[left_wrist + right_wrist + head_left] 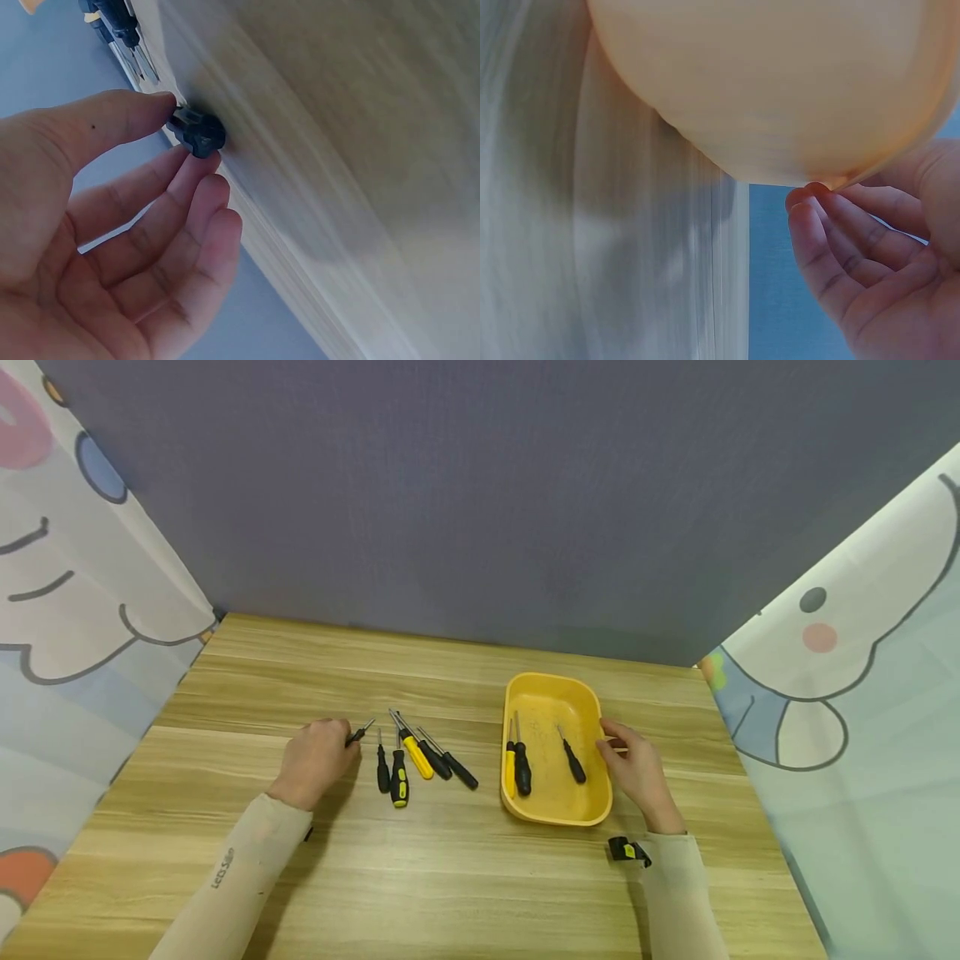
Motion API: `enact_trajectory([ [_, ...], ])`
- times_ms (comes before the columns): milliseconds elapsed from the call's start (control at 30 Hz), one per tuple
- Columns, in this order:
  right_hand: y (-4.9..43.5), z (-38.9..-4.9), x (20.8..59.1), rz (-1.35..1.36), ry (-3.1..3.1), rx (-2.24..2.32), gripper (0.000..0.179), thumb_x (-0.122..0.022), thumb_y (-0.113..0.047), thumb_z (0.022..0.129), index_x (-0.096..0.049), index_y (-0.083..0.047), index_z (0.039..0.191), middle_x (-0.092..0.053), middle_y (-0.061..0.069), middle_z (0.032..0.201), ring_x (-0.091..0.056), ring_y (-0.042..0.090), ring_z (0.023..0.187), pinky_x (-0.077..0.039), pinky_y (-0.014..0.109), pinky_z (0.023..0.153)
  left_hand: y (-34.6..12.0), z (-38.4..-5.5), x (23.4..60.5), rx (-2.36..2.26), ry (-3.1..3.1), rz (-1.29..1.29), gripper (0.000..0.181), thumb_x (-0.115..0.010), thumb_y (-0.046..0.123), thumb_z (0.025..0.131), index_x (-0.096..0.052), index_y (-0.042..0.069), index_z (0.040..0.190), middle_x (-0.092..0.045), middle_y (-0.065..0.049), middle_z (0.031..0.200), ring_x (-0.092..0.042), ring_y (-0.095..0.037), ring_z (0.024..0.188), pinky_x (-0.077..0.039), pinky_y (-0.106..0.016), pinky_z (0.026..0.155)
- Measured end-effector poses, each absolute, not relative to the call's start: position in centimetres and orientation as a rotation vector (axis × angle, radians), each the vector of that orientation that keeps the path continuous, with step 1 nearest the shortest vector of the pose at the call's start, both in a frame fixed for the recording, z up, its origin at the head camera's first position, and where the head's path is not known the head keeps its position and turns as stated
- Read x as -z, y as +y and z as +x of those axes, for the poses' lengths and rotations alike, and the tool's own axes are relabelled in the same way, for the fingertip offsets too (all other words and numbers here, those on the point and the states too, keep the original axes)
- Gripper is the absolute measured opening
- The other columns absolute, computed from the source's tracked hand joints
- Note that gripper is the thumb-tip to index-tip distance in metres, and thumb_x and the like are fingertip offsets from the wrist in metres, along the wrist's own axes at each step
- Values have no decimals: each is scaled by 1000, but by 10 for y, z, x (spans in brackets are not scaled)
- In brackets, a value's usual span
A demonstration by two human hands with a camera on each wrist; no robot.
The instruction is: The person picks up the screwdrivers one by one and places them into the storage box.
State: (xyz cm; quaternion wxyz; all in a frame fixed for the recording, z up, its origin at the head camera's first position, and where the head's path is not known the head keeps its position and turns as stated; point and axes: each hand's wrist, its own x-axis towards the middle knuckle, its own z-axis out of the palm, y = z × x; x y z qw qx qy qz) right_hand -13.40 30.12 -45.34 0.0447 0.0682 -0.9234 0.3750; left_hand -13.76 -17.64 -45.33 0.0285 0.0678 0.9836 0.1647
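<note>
My left hand [317, 764] pinches a small black-handled screwdriver [360, 732] between thumb and fingers at the left of the table. In the left wrist view the end of its dark handle [197, 131] shows close to the wood. My right hand [636, 768] holds the right rim of a yellow plastic tray [558, 820]. In the right wrist view the fingertips [808, 206] meet the tray's outer wall [780, 97], and the thumb is partly hidden behind the rim. Inside the tray lie a yellow-handled screwdriver [511, 768], a black one [522, 770] and a smaller black one [574, 766].
Between the left hand and the tray lie several loose screwdrivers, among them a black-and-yellow one [400, 781], a yellow-handled one [417, 758] and a black one [461, 771]. A dark panel [450, 527] stands along the back edge of the wooden table [450, 885].
</note>
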Motion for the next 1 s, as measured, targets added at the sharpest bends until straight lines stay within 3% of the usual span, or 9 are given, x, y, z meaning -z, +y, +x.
enact_trajectory([
  [567,300,-135,453,198,-2824,-1147,39,-61,-6,99,-56,6,136,-61,26,127,-65,37,101,-54,51,83,-180,-139,451,-484,3012,214,21,-72,14,88,-62,6,72,-58,-7,67,-54,-25,58,-48,-42,50],
  [1000,300,-134,452,196,-2830,-1132,38,-61,-6,99,-57,6,135,-61,26,126,-65,37,101,-54,51,83,-173,-132,444,-685,3012,197,16,-71,7,89,-64,2,75,-57,-4,62,-50,-18,51,-43,-31,45],
])
